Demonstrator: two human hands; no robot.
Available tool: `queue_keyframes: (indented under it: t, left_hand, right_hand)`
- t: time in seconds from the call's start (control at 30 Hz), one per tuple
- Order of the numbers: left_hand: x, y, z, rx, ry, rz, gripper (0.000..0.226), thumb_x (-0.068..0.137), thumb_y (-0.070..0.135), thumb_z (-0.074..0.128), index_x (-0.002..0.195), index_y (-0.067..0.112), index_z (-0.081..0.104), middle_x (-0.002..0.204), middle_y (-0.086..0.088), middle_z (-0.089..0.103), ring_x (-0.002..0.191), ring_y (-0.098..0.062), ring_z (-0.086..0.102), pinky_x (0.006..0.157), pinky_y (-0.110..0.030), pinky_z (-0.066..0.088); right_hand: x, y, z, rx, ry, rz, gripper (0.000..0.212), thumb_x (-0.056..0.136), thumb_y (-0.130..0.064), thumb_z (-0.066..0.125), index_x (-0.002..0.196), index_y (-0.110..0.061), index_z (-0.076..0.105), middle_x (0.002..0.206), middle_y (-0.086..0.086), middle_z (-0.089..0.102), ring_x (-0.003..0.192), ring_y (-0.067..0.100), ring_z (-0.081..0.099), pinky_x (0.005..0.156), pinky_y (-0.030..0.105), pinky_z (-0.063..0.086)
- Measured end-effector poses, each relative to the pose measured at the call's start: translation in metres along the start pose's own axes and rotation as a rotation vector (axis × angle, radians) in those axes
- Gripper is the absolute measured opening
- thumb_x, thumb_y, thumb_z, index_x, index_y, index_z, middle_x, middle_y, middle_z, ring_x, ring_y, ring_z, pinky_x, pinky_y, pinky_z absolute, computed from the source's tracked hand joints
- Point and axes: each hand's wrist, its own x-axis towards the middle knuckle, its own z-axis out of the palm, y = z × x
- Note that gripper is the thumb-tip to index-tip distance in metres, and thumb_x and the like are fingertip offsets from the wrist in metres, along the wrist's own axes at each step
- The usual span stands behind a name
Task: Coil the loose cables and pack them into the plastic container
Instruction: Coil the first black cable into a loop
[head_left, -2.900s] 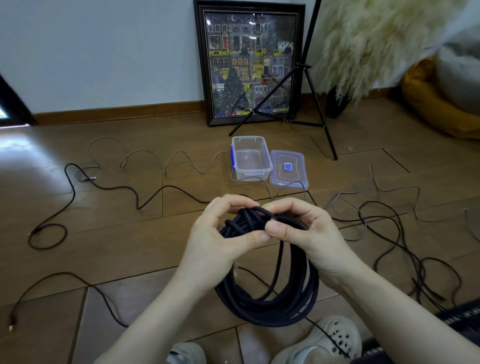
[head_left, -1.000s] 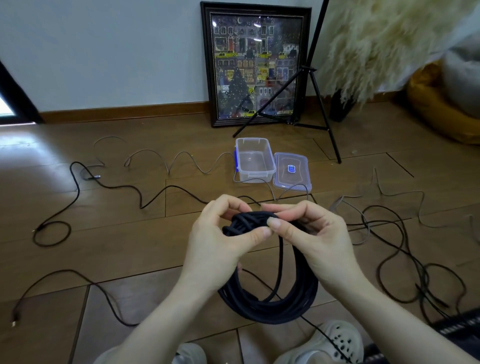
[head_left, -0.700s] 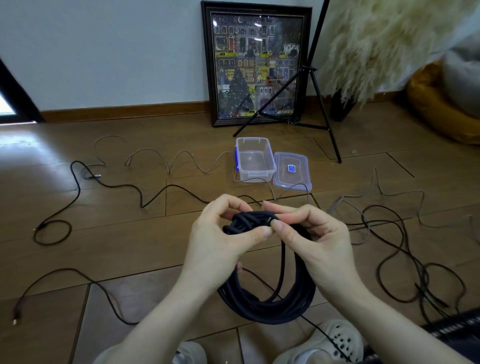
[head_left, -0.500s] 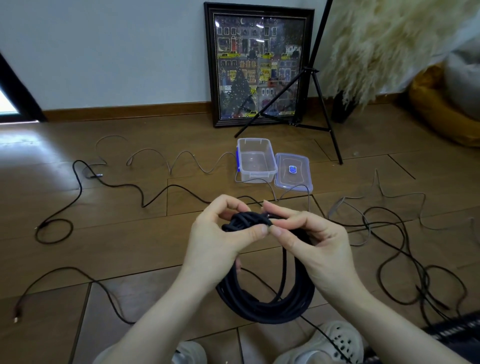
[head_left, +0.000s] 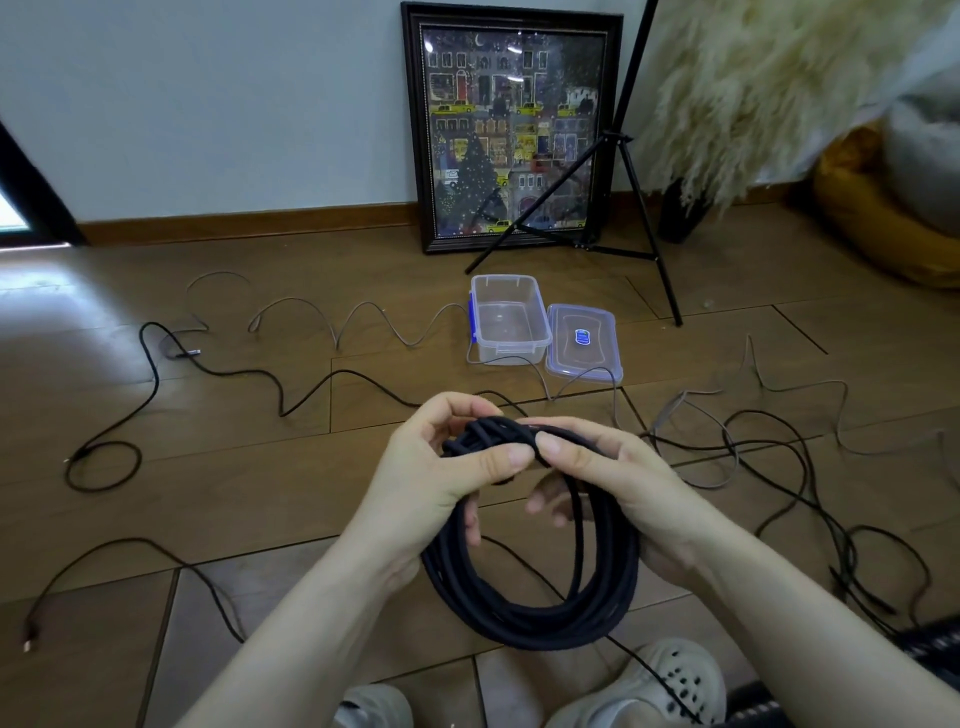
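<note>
Wooden floor (head_left: 218, 499) strewn with loose black cable (head_left: 156, 384) at left. Left hand (head_left: 436, 483) curled round top of coiled black cable (head_left: 530, 597), mid-frame. Right hand (head_left: 618, 483) pinching same coil beside it. Clear plastic container (head_left: 509, 318) beyond, lid (head_left: 583, 349) just right.

A framed picture (head_left: 511, 130) leans against the far wall, a tripod (head_left: 631, 171) and pampas grass (head_left: 769, 83) to its right.
</note>
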Motion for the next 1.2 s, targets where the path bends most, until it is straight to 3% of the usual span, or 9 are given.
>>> queue_keyframes:
  t: [0.17, 0.3, 0.43, 0.5, 0.57, 0.7, 0.83, 1.03, 1.2]
  left_hand:
    - [0.001, 0.001, 0.001, -0.036, -0.068, -0.051, 0.036, 0.058, 0.012, 0.093, 0.083, 0.025, 0.071, 0.076, -0.001, 0.066, 0.035, -0.015, 0.041, 0.033, -0.023, 0.041]
    - [-0.003, -0.001, 0.005, -0.043, -0.051, -0.049, 0.041, 0.058, 0.014, 0.086, 0.094, 0.016, 0.066, 0.081, 0.002, 0.066, 0.036, -0.015, 0.042, 0.034, -0.023, 0.042]
    - [-0.005, -0.003, 0.008, -0.007, -0.035, -0.015, 0.030, 0.074, 0.003, 0.081, 0.099, 0.013, 0.067, 0.086, 0.001, 0.066, 0.037, -0.014, 0.043, 0.033, -0.023, 0.042]
    - [-0.005, -0.003, 0.009, -0.003, -0.056, -0.015, 0.033, 0.072, 0.008, 0.081, 0.102, 0.013, 0.068, 0.090, -0.003, 0.065, 0.038, -0.014, 0.045, 0.034, -0.024, 0.044]
    - [-0.005, -0.001, 0.008, -0.007, -0.089, -0.013, 0.039, 0.069, 0.010, 0.086, 0.104, 0.014, 0.068, 0.090, -0.003, 0.065, 0.040, -0.015, 0.046, 0.036, -0.025, 0.045]
    - [-0.002, 0.004, 0.004, -0.049, -0.143, -0.048, 0.016, 0.074, 0.024, 0.069, 0.090, 0.019, 0.071, 0.079, -0.004, 0.064, 0.041, -0.015, 0.046, 0.035, -0.025, 0.044]
    - [-0.002, 0.001, 0.003, 0.048, -0.080, -0.070, 0.026, 0.069, 0.037, 0.087, 0.084, 0.024, 0.071, 0.066, -0.003, 0.056, 0.039, -0.013, 0.041, 0.031, -0.020, 0.036]
    - [0.001, -0.003, 0.004, 0.018, -0.028, -0.074, 0.014, 0.089, 0.008, 0.069, 0.100, 0.014, 0.065, 0.058, 0.004, 0.055, 0.038, -0.011, 0.037, 0.030, -0.018, 0.032]
    - [0.003, -0.005, 0.006, -0.032, -0.034, -0.067, 0.019, 0.089, 0.005, 0.067, 0.107, 0.010, 0.064, 0.056, 0.004, 0.057, 0.037, -0.010, 0.037, 0.029, -0.017, 0.033]
  right_hand:
    - [0.000, 0.001, -0.011, 0.077, -0.119, 0.062, 0.039, 0.079, -0.033, 0.069, 0.115, -0.017, 0.072, 0.103, 0.003, 0.069, 0.060, 0.011, 0.060, 0.051, 0.018, 0.044]
    - [0.001, 0.000, -0.014, 0.115, -0.162, 0.103, 0.045, 0.076, -0.032, 0.072, 0.117, -0.012, 0.070, 0.097, 0.004, 0.067, 0.053, 0.009, 0.053, 0.046, 0.017, 0.038]
    - [0.001, 0.000, -0.014, 0.120, -0.155, 0.133, 0.040, 0.076, -0.033, 0.073, 0.110, -0.012, 0.071, 0.091, 0.005, 0.068, 0.052, 0.010, 0.052, 0.042, 0.017, 0.037]
    - [0.000, -0.002, -0.013, 0.087, -0.161, 0.143, 0.031, 0.077, -0.037, 0.071, 0.101, -0.019, 0.074, 0.099, 0.011, 0.071, 0.052, 0.013, 0.056, 0.039, 0.018, 0.039]
    - [-0.001, -0.003, -0.013, 0.084, -0.180, 0.151, 0.037, 0.077, -0.040, 0.070, 0.106, -0.017, 0.070, 0.104, 0.021, 0.072, 0.050, 0.015, 0.059, 0.038, 0.018, 0.040]
    - [0.000, 0.002, -0.010, 0.137, -0.179, 0.147, 0.052, 0.078, -0.035, 0.069, 0.122, -0.008, 0.059, 0.103, 0.024, 0.071, 0.048, 0.010, 0.054, 0.039, 0.016, 0.036]
    - [0.000, 0.009, -0.007, 0.182, -0.162, 0.166, 0.048, 0.079, -0.029, 0.068, 0.122, -0.008, 0.060, 0.101, 0.025, 0.070, 0.048, 0.008, 0.048, 0.042, 0.015, 0.030]
    - [0.001, 0.012, -0.003, 0.163, -0.097, 0.131, 0.047, 0.073, -0.013, 0.074, 0.118, -0.009, 0.061, 0.091, 0.019, 0.070, 0.052, 0.008, 0.044, 0.042, 0.015, 0.030]
    - [0.002, 0.014, -0.002, 0.167, -0.052, 0.099, 0.048, 0.070, -0.010, 0.077, 0.115, -0.010, 0.064, 0.091, 0.021, 0.071, 0.048, 0.009, 0.048, 0.038, 0.015, 0.033]
